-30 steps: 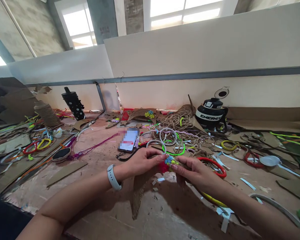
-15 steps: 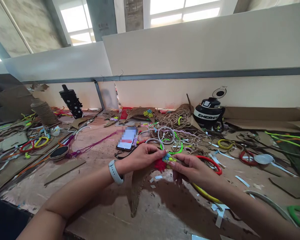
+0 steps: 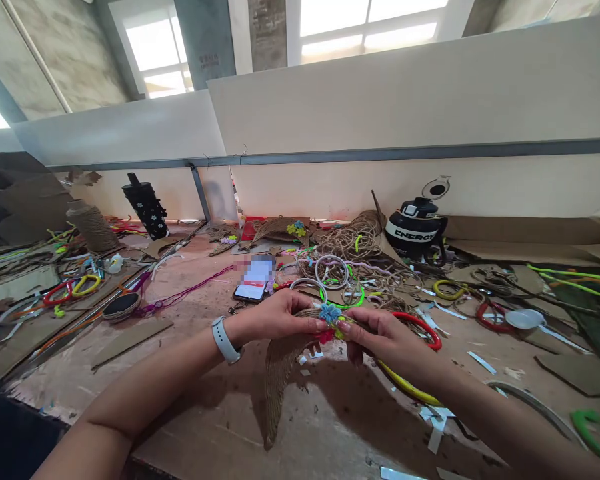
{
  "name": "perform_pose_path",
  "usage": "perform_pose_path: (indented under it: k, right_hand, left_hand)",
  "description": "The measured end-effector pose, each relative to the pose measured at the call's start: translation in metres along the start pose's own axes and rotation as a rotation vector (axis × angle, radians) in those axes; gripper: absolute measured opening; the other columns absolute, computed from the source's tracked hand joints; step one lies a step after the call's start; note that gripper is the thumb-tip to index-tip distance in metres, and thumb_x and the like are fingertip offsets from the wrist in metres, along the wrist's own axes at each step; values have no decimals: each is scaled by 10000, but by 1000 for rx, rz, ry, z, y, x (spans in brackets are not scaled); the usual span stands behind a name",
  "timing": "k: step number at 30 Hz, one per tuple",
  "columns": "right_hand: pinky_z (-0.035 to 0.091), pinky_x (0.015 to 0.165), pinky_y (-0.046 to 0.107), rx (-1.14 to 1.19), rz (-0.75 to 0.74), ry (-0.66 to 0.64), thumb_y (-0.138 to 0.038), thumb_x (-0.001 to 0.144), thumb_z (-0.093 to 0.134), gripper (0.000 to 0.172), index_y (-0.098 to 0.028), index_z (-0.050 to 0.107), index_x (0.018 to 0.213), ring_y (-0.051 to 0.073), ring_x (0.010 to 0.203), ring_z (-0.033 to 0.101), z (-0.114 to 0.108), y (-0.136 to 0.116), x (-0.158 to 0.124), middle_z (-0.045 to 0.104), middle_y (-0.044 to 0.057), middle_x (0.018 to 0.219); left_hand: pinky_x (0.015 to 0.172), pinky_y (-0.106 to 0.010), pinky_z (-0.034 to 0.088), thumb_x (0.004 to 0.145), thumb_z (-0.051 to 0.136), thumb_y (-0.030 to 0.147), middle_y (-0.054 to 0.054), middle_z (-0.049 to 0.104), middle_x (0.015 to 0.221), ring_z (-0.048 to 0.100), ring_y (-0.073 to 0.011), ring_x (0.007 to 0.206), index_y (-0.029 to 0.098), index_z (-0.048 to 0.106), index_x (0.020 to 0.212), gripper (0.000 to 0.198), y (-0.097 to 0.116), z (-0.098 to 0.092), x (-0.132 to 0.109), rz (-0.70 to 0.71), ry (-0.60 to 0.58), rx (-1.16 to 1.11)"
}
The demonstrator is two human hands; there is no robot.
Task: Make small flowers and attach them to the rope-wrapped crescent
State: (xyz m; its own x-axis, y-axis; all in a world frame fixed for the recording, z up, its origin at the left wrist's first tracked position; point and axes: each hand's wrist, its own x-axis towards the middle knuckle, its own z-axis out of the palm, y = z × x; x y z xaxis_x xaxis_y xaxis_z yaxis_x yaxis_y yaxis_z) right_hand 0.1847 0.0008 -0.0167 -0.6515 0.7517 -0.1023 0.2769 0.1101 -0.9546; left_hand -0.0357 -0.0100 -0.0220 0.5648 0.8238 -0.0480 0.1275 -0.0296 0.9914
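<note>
Coiled tan twine makes up a pointed, curved piece (image 3: 280, 380), its tip hanging down toward the table. Blue, yellow and red flowers (image 3: 330, 313) sit on its upper part, between my two hands. My left hand (image 3: 285, 320), with a white watch at the wrist, pinches the piece, thumb beside the red flower. From the other side, my right hand (image 3: 375, 333) grips it by the yellow flower with thumb and fingers. Fingertips behind the piece are partly hidden.
A phone (image 3: 254, 279) lies behind my left hand. Beyond are tangled twine (image 3: 350, 243), hoops (image 3: 331, 271) and a black ENERGY bottle (image 3: 415, 230). Red scissor handles (image 3: 420, 328) lie by my right forearm. A dark tumbler (image 3: 146, 208) and twine cone (image 3: 93, 227) stand at back left.
My left thumb has moved down from the blue flower onto the red one, so the blue flower shows fully. The twine piece has tipped slightly, its point a little lower.
</note>
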Motion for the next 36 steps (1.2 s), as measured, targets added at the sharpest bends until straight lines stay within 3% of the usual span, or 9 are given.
perform_pose_path:
  k: [4,7,10,15,21,27,32,36]
  right_hand:
    - [393,554,252,10,0,-6,-628,811,568,469,-163,611,846,122,550,518,0,3,2,578,-15,595]
    - [343,506,238,52,73,-44,-675,764,586,516,-163,601,832,114,505,512,-1,1,2,570,-25,555]
    - [311,478,232,89,129,-54,-696,705,630,546,-164,599,825,104,467,489,1,-3,1,556,-37,529]
    - [370,529,235,144,118,-82,-599,661,741,508,-158,620,882,115,556,526,3,-7,-2,592,-22,612]
    - [382,518,241,96,121,-93,-578,687,730,475,-155,615,870,109,506,506,8,-2,-2,595,-23,569]
    - [359,507,229,127,145,-72,-586,709,709,471,-153,601,860,103,511,518,4,3,1,595,-26,573]
    - [364,532,238,115,160,-61,-637,718,666,501,-149,607,820,106,534,522,-4,2,4,610,-7,602]
    - [372,554,244,83,104,-47,-664,748,613,521,-146,622,798,111,581,513,-2,0,2,593,6,667]
  left_hand:
    - [632,-211,402,740,701,506,3,598,762,496,-89,655,113,691,833,404,6,-1,-1,28,-8,31]
    - [551,-214,338,752,655,577,22,507,627,405,-81,572,115,685,801,465,10,-2,-1,-20,-12,78]
    - [532,-216,299,771,593,634,22,473,623,364,-83,577,118,673,784,522,12,-1,0,-1,21,115]
    - [524,-205,270,782,553,651,33,420,612,330,-80,592,104,626,714,556,10,4,1,74,27,219]
    - [554,-206,314,819,556,581,16,479,648,385,-91,625,107,603,688,495,8,7,-1,162,63,303]
    - [549,-204,302,847,517,592,35,423,632,345,-74,596,111,576,679,513,7,5,0,129,47,222]
    - [701,-237,440,752,699,498,-6,605,815,524,-104,697,134,648,938,412,12,1,-3,21,-120,63]
    - [782,-258,454,724,726,476,-25,659,857,590,-158,802,133,682,894,385,12,2,-4,11,-69,204]
